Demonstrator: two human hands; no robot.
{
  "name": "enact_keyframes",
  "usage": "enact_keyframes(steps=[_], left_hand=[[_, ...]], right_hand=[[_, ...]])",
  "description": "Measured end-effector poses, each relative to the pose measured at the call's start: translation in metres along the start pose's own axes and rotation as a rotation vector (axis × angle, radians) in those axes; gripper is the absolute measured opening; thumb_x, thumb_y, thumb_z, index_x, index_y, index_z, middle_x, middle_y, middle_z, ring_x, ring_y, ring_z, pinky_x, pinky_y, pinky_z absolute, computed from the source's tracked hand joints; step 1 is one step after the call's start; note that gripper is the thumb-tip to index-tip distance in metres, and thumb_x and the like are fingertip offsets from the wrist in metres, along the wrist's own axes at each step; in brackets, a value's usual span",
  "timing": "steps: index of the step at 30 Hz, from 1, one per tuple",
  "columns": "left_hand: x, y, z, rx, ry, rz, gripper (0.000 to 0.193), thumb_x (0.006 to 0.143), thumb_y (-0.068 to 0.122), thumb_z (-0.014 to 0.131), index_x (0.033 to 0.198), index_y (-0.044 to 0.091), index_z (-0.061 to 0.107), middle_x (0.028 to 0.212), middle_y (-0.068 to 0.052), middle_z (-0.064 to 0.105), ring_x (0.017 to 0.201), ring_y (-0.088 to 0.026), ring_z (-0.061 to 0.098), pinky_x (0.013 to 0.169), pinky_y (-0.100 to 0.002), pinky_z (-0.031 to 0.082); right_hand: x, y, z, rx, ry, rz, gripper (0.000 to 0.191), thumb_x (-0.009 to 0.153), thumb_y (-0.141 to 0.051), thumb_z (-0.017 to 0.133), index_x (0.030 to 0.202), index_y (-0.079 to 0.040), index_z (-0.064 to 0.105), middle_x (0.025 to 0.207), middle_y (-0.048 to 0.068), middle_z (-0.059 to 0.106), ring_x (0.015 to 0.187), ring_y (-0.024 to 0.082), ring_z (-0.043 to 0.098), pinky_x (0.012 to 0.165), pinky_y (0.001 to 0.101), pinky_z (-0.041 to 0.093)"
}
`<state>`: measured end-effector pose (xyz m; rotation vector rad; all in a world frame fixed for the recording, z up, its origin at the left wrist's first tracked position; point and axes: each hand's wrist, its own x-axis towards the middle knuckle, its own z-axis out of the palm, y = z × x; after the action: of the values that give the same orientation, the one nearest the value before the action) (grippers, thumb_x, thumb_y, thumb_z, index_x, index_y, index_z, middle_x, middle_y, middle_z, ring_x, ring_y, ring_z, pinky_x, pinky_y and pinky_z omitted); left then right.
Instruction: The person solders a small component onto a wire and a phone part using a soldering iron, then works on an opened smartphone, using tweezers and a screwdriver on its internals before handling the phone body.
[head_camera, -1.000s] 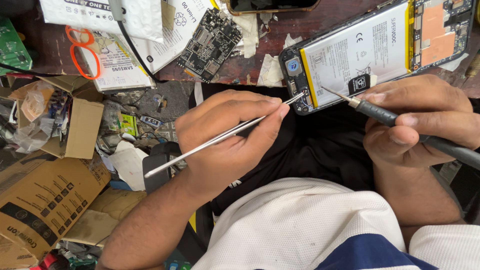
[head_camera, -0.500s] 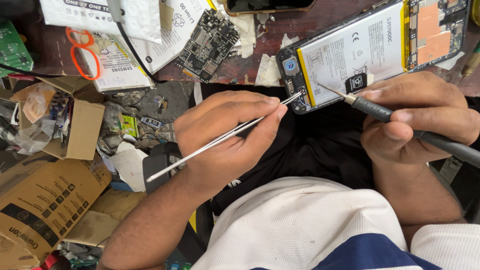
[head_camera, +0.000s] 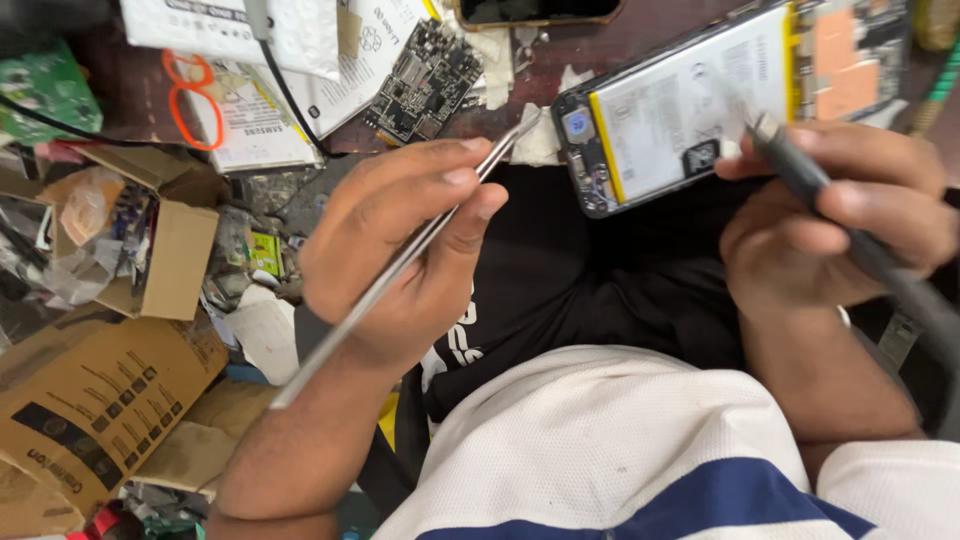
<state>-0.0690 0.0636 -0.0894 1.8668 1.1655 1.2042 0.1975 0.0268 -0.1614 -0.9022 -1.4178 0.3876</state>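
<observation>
- Two hands worked over an opened phone at the near edge of the dark surface, its back off and its white battery facing up.
- Left hand was closed around long metal tweezers, pinched between thumb and fingers near the middle; the tips reached the phone's lower left corner, though contact could not be told.
- Right hand was wrapped around a slim dark screwdriver, its fine tip over the battery, blurred.
- Phone looked light and stiff but fragile with its boards and battery bared; it seemed best held by the frame edges, never by pressing on the battery.
- Tweezers looked thin, stiff and slippery, so the mid-shaft pinch seemed right.
- A loose circuit board lay left of the phone, beside printed white packets.
- Open cardboard boxes and scraps crowded the far left.
</observation>
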Motion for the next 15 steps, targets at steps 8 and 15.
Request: enact_keyframes(steps=[8,15], left_hand=[[0.0,0.004,0.02,0.054,-0.014,0.284,0.02,0.092,-0.013,0.07,0.106,0.001,0.065,0.114,-0.021,0.072,0.105,-0.035,0.075,0.092,-0.038,0.063],[0.005,0.014,0.03,0.082,-0.012,0.485,0.023,0.09,-0.004,0.077,0.103,0.005,0.06,0.111,-0.015,0.075,0.107,-0.034,0.075,0.092,-0.042,0.063]], right_hand=[[0.044,-0.03,-0.027,0.018,0.289,0.245,0.022,0.104,-0.008,0.048,0.119,0.002,0.06,0.112,0.01,0.054,0.09,0.019,0.062,0.079,0.0346,0.066],[0.203,0.03,-0.097,-0.143,0.351,0.073,0.014,0.114,0.006,0.063,0.107,0.002,0.052,0.091,0.008,0.058,0.076,0.017,0.062,0.071,0.0302,0.054]])
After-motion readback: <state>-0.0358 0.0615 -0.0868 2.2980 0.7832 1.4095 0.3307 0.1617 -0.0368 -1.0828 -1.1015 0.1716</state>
